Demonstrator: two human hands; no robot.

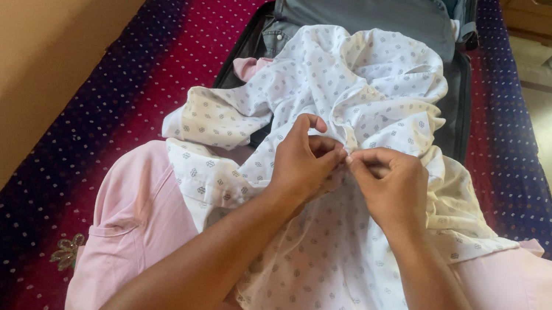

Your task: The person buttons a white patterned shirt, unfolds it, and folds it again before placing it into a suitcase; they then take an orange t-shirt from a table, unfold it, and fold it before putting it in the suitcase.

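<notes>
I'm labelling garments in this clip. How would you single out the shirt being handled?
On the dark dotted bedspread lies an open suitcase; in front of it, a white shirt rests on a pink garment. Both hands, left and right, pinch its front. Its small grey print sets it apart.

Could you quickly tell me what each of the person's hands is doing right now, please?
Left hand: closed, pinching the front of the white patterned shirt.
Right hand: closed, pinching the same shirt front beside the left.
</notes>
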